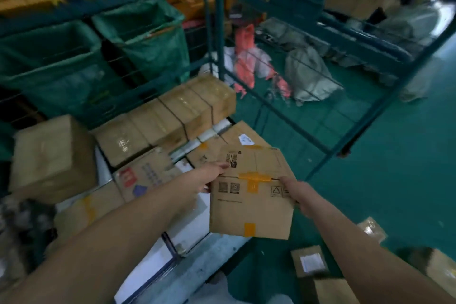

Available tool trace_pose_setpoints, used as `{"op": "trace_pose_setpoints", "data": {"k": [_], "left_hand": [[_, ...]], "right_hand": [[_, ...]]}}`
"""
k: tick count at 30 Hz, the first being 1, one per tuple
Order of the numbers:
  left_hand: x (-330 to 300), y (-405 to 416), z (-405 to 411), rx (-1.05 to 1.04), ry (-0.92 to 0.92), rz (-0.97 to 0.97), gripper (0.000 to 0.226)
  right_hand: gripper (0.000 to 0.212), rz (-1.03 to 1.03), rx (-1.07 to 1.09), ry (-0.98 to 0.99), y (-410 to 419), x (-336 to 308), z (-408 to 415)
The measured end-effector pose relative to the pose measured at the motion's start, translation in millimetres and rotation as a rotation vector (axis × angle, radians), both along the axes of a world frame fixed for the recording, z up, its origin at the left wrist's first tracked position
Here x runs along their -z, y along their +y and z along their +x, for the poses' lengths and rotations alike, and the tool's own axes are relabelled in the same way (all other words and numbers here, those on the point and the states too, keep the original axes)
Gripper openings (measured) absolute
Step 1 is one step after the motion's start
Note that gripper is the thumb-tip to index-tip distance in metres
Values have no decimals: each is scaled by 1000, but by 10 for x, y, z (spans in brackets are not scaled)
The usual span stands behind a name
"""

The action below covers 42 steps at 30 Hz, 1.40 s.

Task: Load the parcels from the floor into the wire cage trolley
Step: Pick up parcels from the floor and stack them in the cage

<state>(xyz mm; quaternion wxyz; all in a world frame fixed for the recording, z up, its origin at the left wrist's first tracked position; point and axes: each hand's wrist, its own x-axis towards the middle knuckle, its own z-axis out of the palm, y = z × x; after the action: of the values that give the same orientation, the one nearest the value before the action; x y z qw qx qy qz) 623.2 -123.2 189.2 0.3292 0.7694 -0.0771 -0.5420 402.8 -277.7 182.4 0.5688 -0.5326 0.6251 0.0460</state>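
Two hands hold one cardboard parcel (251, 195) between them, above the stack of parcels. The left hand (209, 177) grips the parcel's left edge with its fingers curled round it, the fingertips lying on the upper face near a printed mark. The right hand (294, 191) grips the right edge the same way, thumb side up; its fingers go behind the cardboard and cannot be seen. The parcel is a flattish brown box, taped with orange strips that cross at a seam running left to right between the two hands. Its long axis runs from the person away toward the green wire cage trolley (308, 39), and the far end is tipped up slightly. The near lower corner hangs over the edge of the white boxes (187, 227) below.

Under and to the left lies the stack: a strapped row of brown boxes (177, 111), a large plain carton (51, 155) at the left corner, and a carton printed in red (145, 175). Inside the trolley lie grey sacks (311, 74) and red-and-white bags (246, 61). Small parcels (311, 264) sit on the green floor (394, 155) at the lower right. Green-lined bins (145, 34) stand behind the stack.
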Motion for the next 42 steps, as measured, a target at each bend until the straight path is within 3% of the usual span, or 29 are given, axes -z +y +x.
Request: {"op": "trace_pose_setpoints", "data": {"k": [6,9,13,17,23,29,31,35,42], "left_hand": [[276,314,538,-269,69,7,38],[379,370,674,-413,94,-8,38],[664,291,884,-559,60,7,39],[1126,189,1050,-672,34,1,44],[2030,110,1180,-815,21,-53,56],[2588,49,1328,-677,-111,-96,68],[2722,13,1330,-586,-145,7,73],[3079,117,1407,-271,-398,242,72],[3208,268,1555,-142,-499,248,72]], "right_hand": [[48,126,-200,-37,-165,314,941],[43,104,-303,-66,-300,491,1364],[87,164,-418,-83,-581,1019,1932],[104,174,-494,-88,-832,1544,2405],[81,91,-648,-77,-942,2116,2876],[72,173,-606,-105,-946,2722,3198],[73,204,-588,-79,-926,2849,3236],[80,182,-585,-157,-870,3106,3345],[81,196,-572,-268,-848,3206,3341]]}}
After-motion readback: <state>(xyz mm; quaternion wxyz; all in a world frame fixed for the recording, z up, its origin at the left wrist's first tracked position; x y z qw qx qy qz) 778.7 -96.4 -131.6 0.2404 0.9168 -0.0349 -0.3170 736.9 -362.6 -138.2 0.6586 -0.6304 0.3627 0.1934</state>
